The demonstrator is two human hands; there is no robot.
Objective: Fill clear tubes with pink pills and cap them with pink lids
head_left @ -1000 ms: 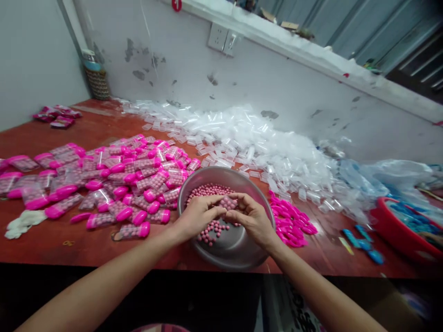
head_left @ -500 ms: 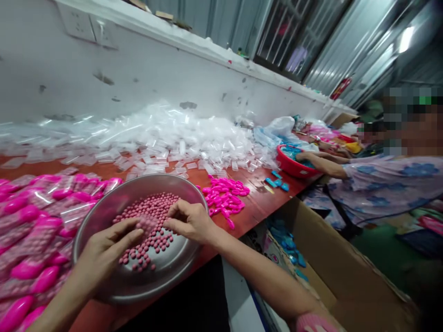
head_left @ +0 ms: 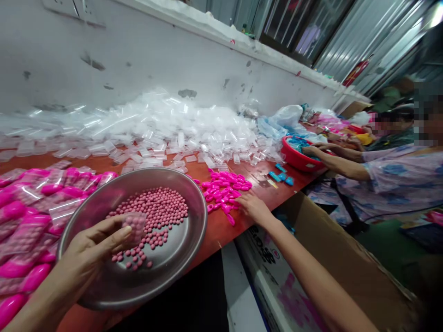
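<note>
1. The left hand [head_left: 93,244] is over the near left part of the bowl, thumb and fingers pinched on a small clear container [head_left: 136,228] filled with pink pellets; its mouth cannot be made out.
2. The right hand [head_left: 258,207] reaches out to the right of the bowl, fingers loosely curved and their tips at the edge of a heap of bright pink caps [head_left: 224,186]. Whether it has hold of a cap, I cannot tell.
3. Half a second ago the right hand was over the bowl, close to the container; now it is at the caps, and the left hand alone has the container. I judge that filling is done for this piece and that a cap is what it lacks.
4. The steel bowl [head_left: 182,242] holds loose pink pellets [head_left: 166,205], with bare metal showing on its near right side.
5. Left of it on the red-brown table [head_left: 214,233] lie filled, pink-capped containers [head_left: 31,233]; behind spreads a large pile of clear empties [head_left: 166,124].
6. Farther right, a few blue pieces [head_left: 275,176] lie before a red basin [head_left: 294,159], where a co-worker's hand [head_left: 313,151] rests among blue contents.
7. Beyond are a scuffed pale wall [head_left: 138,50] and, below the table, a cardboard box [head_left: 311,235].
</note>
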